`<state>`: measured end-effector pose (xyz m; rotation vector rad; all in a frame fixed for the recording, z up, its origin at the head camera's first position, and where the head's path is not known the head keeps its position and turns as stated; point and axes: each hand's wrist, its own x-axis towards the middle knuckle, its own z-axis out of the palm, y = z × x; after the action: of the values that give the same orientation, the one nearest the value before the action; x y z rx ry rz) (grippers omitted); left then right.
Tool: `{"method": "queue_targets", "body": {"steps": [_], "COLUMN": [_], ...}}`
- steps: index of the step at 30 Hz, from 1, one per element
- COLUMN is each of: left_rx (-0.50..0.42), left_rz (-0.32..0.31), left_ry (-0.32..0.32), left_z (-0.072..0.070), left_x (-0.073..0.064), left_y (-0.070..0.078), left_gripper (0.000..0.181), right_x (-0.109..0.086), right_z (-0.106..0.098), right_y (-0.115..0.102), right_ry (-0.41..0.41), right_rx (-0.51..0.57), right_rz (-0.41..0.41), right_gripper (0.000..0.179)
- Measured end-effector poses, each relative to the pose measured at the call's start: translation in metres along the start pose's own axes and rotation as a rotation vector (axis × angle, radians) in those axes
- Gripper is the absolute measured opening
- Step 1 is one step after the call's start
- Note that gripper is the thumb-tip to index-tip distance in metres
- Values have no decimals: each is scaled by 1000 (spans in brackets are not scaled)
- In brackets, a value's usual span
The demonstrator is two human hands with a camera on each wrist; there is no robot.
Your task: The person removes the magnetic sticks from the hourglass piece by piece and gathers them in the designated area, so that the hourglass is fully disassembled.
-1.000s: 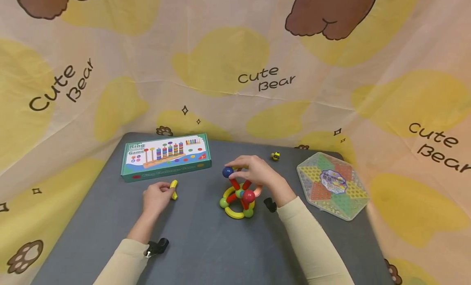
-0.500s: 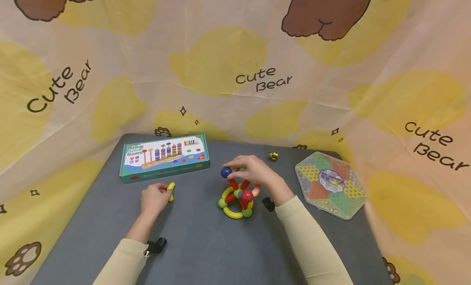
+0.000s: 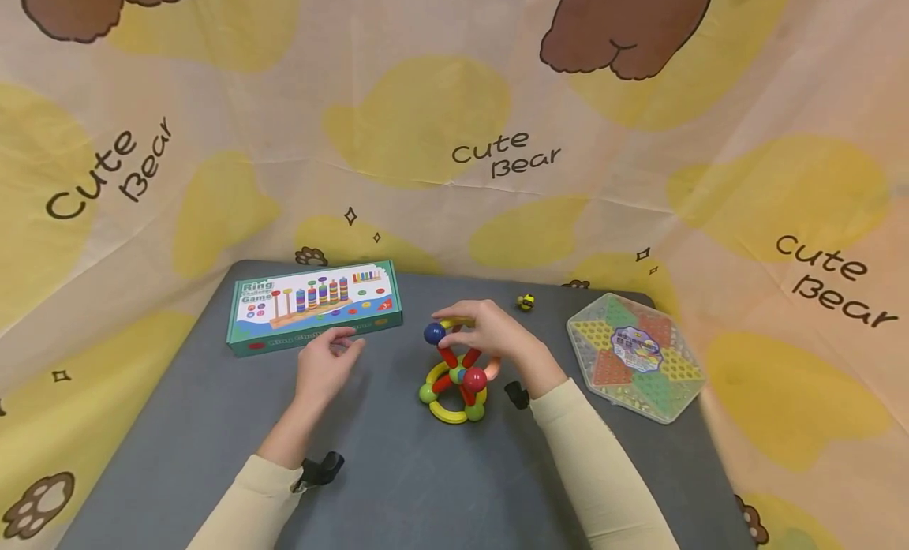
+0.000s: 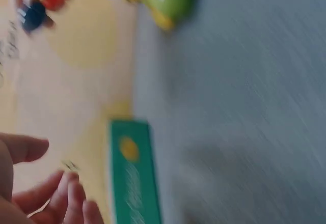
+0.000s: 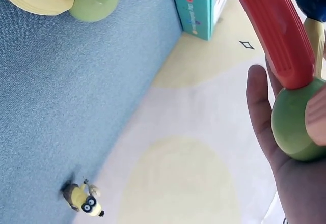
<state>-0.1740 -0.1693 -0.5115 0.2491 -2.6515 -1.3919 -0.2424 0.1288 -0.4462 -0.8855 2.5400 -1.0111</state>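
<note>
In the head view, my right hand [image 3: 490, 329] grips the top of a magnetic ball-and-rod toy [image 3: 465, 396] of red rods, coloured balls and a yellow ring base. Its fingertips are close to the blue ball [image 3: 435, 334]. The right wrist view shows a green ball [image 5: 295, 124] and a red rod [image 5: 280, 35] against that palm. My left hand [image 3: 325, 368] hovers left of the toy, before the boxed game. Its thumb and fingertips [image 4: 74, 203] stand apart in the left wrist view, with nothing visible between them. The curved yellow rod seen earlier beside it is hidden from view.
A green Ring Challenge Game box [image 3: 316, 305] lies at the back left. On the right is a hexagonal checkers board [image 3: 637, 357] in clear plastic. A small yellow figure [image 3: 525, 302] stands near the table's back edge, before a printed cloth.
My left hand has moved right and slightly up, its thumb now apart from the fingers. The yellow rod at its fingertips has gone from view. My right hand stays on the toy.
</note>
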Motion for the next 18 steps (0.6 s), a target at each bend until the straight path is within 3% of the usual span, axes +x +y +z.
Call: {"method": "queue_targets", "body": {"steps": [6, 10, 13, 18], "left_rx": [-280, -349, -345, -310], "left_rz": [77, 123, 147, 159], "left_ry": [-305, -433, -442, -388], "left_z": [12, 30, 42, 46], "left_x": [-7, -4, -1, -3], "left_y": [49, 65, 66, 70], "left_gripper": [38, 44, 44, 39], "right_x": [-2, -3, -2, -4], "right_z": [-2, -3, -2, -3], "right_y": [3, 5, 6, 5], "right_ry": [45, 76, 88, 82], "right_rx": [5, -8, -19, -4], "right_rz": [-10, -28, -36, -31], "right_gripper": [42, 36, 33, 34]}}
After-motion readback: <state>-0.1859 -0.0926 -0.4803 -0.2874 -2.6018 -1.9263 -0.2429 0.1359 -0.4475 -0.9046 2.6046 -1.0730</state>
